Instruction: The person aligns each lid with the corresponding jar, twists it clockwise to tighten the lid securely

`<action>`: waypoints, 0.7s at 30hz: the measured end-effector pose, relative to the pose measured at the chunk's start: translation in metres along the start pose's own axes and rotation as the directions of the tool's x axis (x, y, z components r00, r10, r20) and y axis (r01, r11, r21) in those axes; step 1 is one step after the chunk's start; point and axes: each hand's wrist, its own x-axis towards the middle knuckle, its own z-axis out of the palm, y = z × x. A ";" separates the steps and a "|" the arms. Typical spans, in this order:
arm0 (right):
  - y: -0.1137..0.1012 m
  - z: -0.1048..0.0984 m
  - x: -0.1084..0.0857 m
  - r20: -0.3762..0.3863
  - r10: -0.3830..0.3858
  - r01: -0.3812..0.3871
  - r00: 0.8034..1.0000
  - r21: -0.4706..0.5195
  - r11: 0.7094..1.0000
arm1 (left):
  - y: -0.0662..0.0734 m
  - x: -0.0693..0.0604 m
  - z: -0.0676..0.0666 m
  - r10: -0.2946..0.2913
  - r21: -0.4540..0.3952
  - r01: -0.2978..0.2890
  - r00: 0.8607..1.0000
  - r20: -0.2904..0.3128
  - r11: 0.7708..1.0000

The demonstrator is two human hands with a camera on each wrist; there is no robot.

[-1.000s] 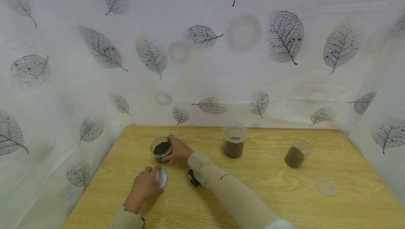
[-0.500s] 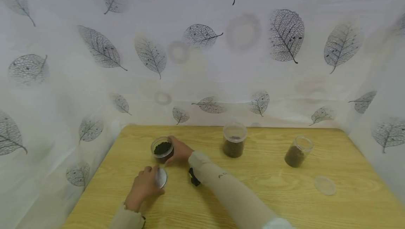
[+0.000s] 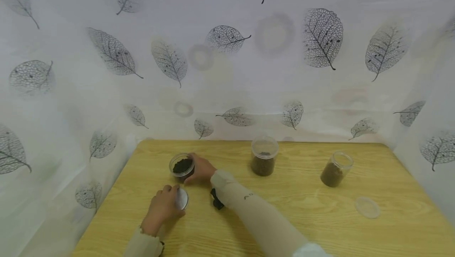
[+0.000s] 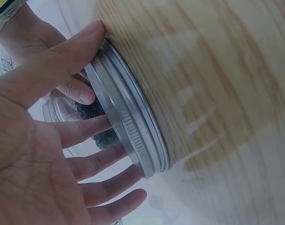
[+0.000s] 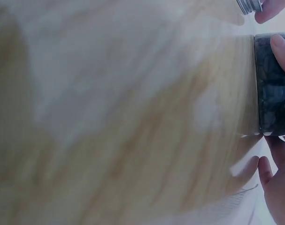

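A round silver lid is pinched by its rim between the thumb and fingers of my left hand; the left wrist view shows the lid on the wood surface, its ridged edge against the fingertips. Behind it, my right hand holds a clear jar of dark pieces from its right side. In the right wrist view the jar stands on the table, with a thumb on its wall. The jar's mouth is uncovered, and the lid is apart from it.
A taller clear jar with dark brown contents stands at the back middle. Farther right is another jar, with a flat translucent disc in front of it. Leaf-patterned sheeting rises behind the wooden table.
The right hand's fingers have shifted slightly on the jar. The left hand and the lid look the same as before.
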 end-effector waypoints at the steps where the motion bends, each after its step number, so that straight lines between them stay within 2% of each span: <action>1: 0.000 -0.001 0.000 -0.001 -0.006 0.006 1.000 0.006 1.000 | 0.000 0.000 0.000 0.004 -0.006 -0.004 1.000 0.000 1.000; 6: 0.003 -0.004 -0.004 -0.004 -0.067 0.067 0.998 0.048 0.997 | 0.003 -0.003 -0.002 0.019 -0.030 -0.019 1.000 -0.009 0.999; 10: 0.008 -0.006 -0.010 -0.021 -0.110 0.111 0.994 0.065 0.992 | 0.005 -0.005 -0.004 0.006 -0.041 -0.006 1.000 -0.006 0.999; 21: 0.014 -0.031 -0.037 -0.076 -0.147 0.148 0.986 0.016 0.989 | 0.002 -0.004 0.002 -0.036 -0.079 0.033 0.999 -0.041 0.996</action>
